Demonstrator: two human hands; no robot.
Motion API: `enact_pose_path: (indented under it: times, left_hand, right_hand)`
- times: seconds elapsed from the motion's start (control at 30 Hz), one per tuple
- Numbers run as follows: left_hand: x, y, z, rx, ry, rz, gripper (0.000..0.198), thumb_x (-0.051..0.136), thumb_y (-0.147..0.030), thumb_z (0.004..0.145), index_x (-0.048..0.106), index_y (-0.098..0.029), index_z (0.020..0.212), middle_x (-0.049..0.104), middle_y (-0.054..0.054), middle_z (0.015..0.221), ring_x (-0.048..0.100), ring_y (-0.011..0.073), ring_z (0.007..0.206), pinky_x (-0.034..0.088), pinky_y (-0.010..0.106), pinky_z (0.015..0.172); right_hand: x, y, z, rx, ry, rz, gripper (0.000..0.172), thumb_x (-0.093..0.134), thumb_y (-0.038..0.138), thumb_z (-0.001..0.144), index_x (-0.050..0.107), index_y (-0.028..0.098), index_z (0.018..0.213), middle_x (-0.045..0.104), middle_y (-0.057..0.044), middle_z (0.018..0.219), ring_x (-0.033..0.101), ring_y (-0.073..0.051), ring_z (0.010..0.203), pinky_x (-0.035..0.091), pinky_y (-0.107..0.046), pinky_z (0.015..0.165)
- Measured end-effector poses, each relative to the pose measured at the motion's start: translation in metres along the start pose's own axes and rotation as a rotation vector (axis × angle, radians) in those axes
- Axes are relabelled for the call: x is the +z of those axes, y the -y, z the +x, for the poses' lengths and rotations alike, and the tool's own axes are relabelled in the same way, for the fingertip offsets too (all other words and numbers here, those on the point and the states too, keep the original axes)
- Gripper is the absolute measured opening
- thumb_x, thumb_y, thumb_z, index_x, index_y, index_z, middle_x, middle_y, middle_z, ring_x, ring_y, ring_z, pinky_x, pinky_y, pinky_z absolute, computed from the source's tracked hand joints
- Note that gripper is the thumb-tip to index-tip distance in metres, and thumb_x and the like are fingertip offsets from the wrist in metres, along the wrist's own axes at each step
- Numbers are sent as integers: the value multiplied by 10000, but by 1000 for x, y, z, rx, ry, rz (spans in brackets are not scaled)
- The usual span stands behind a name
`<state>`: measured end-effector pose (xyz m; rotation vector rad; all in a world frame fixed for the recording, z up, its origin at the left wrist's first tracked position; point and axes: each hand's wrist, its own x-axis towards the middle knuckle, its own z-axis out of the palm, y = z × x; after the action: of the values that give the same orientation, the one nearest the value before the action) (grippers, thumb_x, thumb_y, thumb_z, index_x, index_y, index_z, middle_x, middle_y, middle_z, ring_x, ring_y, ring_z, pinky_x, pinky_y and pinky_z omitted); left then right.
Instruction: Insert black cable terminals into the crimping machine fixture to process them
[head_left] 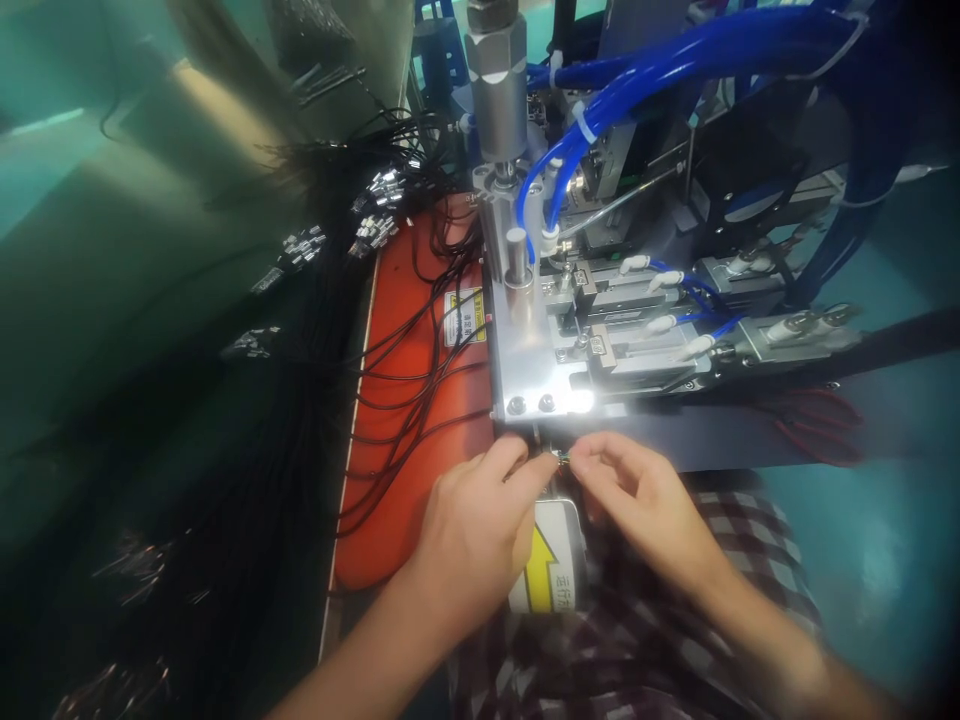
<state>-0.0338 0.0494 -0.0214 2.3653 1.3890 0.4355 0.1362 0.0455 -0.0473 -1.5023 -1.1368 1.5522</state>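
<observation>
- Head view, nearest first: a checked cloth (750,530) lies over the person's lap, under both forearms.
- The left hand (472,530) and the right hand (645,500) meet at one spot. The grip of each is a fingertip pinch, closed on a small metal plug (559,460). I think two hands are used because the piece is too tiny for one hand to steady.
- The plug is held in the air, just below the front edge of the machine plate (525,350), probably to be close to the bright light there.
- Under the hands stands a cylinder with a yellow arrow label (551,575), partly hidden by the left hand.
- To the left, black cables (420,360) spread over an orange mat (397,480), within easy reach.
- Far back, blue hoses (675,55) run into the machine.
</observation>
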Motion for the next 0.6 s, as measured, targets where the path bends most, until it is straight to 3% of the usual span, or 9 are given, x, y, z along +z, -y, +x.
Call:
enact_pose_path:
  times: [0.2, 0.6]
  left_hand:
    - [1, 0, -1, -13, -11, -18, 363, 428, -59, 821, 670, -193, 1056, 618, 43, 862, 611, 135, 700, 492, 223, 597]
    - [1, -1, -1, -2, -21, 0, 367, 418, -65, 823, 668, -195, 1058, 617, 44, 856, 610, 131, 709, 495, 212, 609]
  right_hand:
    - [4, 1, -2, 36, -8, 54, 206, 576, 375, 805, 528, 186, 737, 411, 78, 484, 385, -89, 435, 336, -207, 414]
    - [9, -3, -2, -19, -47, 33, 220, 537, 376, 850, 511, 186, 742, 425, 64, 544, 404, -92, 481, 343, -207, 446]
